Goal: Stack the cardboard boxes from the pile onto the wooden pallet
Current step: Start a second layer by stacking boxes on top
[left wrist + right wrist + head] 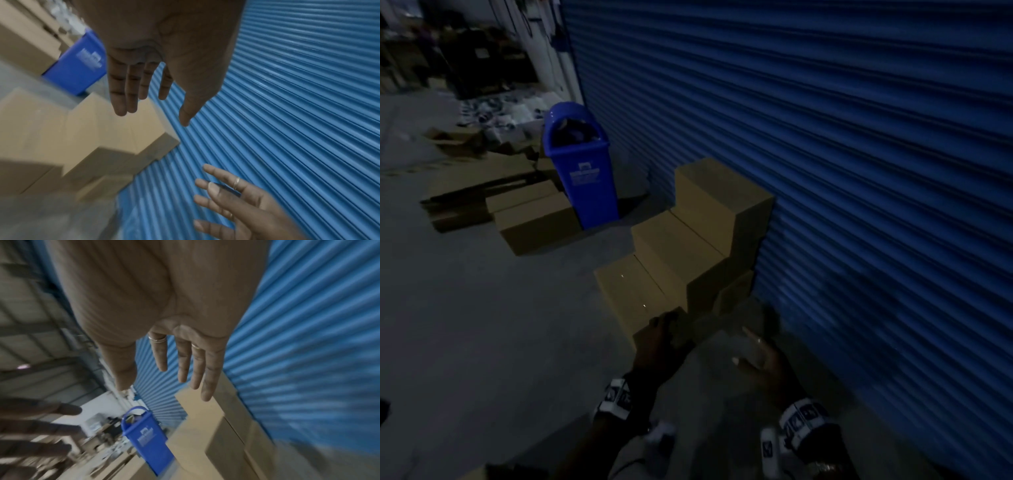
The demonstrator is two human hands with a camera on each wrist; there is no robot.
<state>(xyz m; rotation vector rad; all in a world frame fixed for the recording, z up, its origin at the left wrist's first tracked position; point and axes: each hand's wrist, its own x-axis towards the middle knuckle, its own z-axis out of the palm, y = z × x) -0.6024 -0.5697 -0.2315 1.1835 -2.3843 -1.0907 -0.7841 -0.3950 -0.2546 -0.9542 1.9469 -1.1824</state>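
Both hands, left [658, 346] and right [763, 356], fingers spread, empty, above stepped cardboard boxes [681, 246] (bin [582, 174] print unreadable).

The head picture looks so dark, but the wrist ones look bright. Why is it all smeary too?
Head view: dim and underexposed, with the blue shutter nearly navy and both hands smeared. Left wrist view: brighter, though the cardboard boxes blur. Right wrist view: bright, but the blue bin streaks and straight lines bend.
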